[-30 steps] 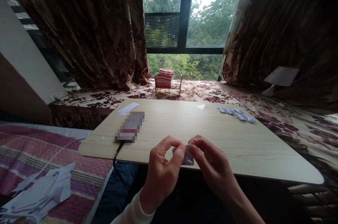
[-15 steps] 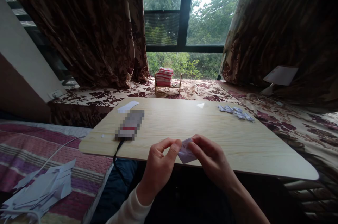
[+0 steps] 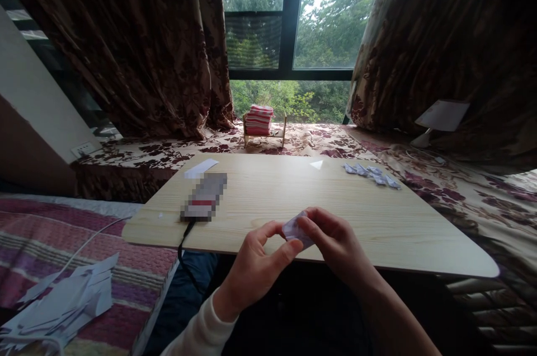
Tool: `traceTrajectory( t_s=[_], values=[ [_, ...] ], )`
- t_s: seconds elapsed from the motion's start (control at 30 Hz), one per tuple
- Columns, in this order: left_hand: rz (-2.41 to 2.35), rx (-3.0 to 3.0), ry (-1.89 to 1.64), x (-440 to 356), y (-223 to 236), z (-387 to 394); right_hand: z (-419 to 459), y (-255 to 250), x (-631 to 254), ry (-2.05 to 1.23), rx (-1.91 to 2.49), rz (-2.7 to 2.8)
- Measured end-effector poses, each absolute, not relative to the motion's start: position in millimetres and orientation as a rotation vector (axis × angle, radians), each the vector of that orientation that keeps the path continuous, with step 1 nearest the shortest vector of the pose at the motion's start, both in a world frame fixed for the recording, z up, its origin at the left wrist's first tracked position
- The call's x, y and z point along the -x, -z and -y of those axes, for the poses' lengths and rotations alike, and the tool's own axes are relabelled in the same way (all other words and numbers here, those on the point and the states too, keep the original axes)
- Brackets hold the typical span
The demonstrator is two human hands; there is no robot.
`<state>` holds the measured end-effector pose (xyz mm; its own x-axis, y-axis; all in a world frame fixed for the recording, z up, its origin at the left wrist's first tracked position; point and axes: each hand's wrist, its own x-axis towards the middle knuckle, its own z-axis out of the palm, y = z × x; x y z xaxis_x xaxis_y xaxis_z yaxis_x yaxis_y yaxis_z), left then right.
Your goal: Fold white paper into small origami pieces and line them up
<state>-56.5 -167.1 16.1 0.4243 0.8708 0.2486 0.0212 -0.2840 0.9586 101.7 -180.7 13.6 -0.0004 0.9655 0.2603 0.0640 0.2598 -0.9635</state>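
Just above the table's near edge, a small piece of folded white paper [image 3: 294, 227] is held between both hands. My right hand [image 3: 335, 238] pinches its upper right side between thumb and fingers. With thumb and index finger, my left hand [image 3: 260, 258] grips the paper's left and lower edges; the fingertips behind it are partly hidden. Several small folded paper pieces [image 3: 371, 173] lie in a group at the table's far right. A flat white paper triangle [image 3: 318, 164] rests near the far edge.
On the pale wooden table [image 3: 260, 193], a blurred-out device [image 3: 205, 197] with a black cable and a paper strip [image 3: 201, 168] lie at left. Loose paper strips [image 3: 71, 300] cover part of the striped bed. A small rack holds folded cloths [image 3: 259, 120]; a lamp [image 3: 442, 115] stands right.
My left thumb has moved down and right, to the paper's lower edge. The folded paper has turned in my fingers. The whole view has shifted slightly.
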Motion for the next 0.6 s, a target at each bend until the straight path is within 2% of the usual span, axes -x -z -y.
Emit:
traceTrajectory(
  t_s=[0.4, 0.6],
  values=[
    [-0.846, -1.475, -1.141, 43.7, -3.2, 168.2, 179.2, -4.0, -80.9, -0.982, 0.991, 1.135],
    [-0.936, -1.522, -1.149, 46.0, -2.0, 168.5, 176.3, -1.5, -88.3, -0.997, 1.099, 1.245]
  ],
)
